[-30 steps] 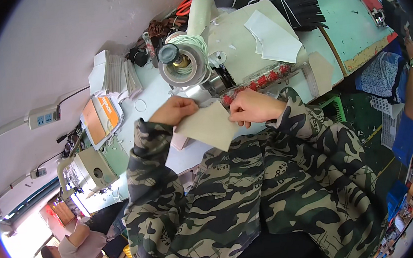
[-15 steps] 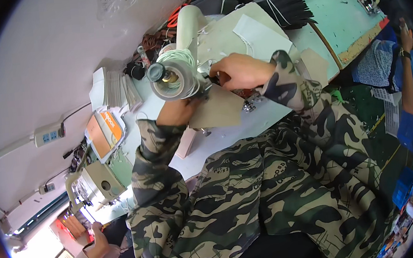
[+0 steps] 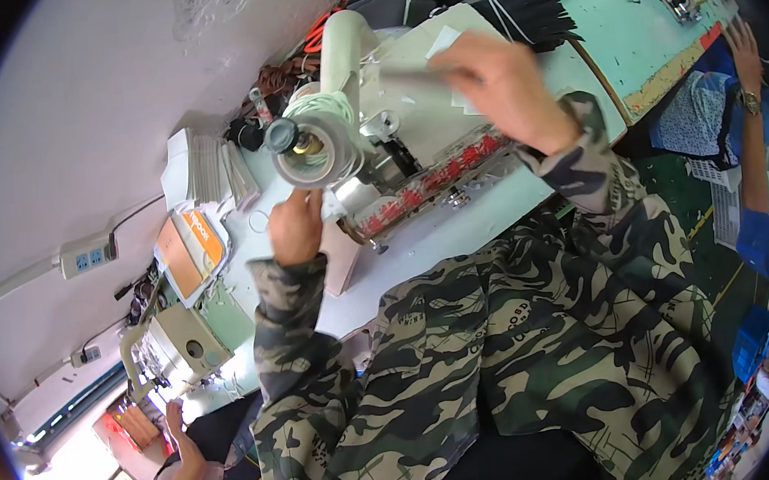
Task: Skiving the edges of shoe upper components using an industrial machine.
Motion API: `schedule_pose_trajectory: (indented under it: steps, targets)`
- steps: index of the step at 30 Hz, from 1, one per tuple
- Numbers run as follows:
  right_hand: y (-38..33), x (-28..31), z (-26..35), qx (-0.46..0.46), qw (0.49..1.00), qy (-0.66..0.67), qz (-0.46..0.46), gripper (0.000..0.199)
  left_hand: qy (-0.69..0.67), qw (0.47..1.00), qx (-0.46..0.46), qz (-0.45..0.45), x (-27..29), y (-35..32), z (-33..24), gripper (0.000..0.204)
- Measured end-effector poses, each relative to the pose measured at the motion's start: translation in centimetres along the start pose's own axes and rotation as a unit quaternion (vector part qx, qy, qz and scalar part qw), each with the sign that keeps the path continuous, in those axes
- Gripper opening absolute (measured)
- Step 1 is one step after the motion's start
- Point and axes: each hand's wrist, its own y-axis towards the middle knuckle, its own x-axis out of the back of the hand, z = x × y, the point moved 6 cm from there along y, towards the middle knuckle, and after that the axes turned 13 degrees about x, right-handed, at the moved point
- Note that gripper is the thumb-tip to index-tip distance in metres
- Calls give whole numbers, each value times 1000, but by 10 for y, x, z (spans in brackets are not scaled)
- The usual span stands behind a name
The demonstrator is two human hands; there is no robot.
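Sheet [image 3: 414,75], thin, grey-brown, seen near edge-on & blurred, is over cream board [image 3: 433,119] at far side of bench, just left of R fingers; whether it touches board: can't tell. Handling (est.): v. light, flat, prob. semi-stiff like card or thin leather; would bend or crease at corners sooner than break; slip n/k. Best hold: thumb + fingers flat on one edge, approx. mid-edge, w/ light pressure. R hand [image 3: 503,79] appears to pinch its right end, fingers drawn together & pointing left; motion blur hides exact thumb contact. R forearm comes from near right, wrist raised above red-speckled bar [image 3: 438,176]. White paper [image 3: 443,41] partly shows behind R hand. L hand [image 3: 296,229] at near left of machine head [image 3: 330,144], back of hand up, fingers pointing far; fingertips partly obscured, so grip: can't tell. Beige stack [image 3: 343,266] just right of L wrist.
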Motion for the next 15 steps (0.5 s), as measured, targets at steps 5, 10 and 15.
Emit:
schedule_pose_trajectory:
  steps: [5, 10, 15]
  targets:
    - [-47, -24, 3, 32, 976, -139, 165, 24, 265, 959, -49, 83, -52, -30, 83, 43]
    - [14, -11, 112, 120, 979, 42, -159, 42, 240, 970, -11, 32, -49, -56, 90, 39]
    - [63, -39, 131, 71, 961, 205, -170, 34, 197, 971, -118, -63, -35, -54, 67, 37]
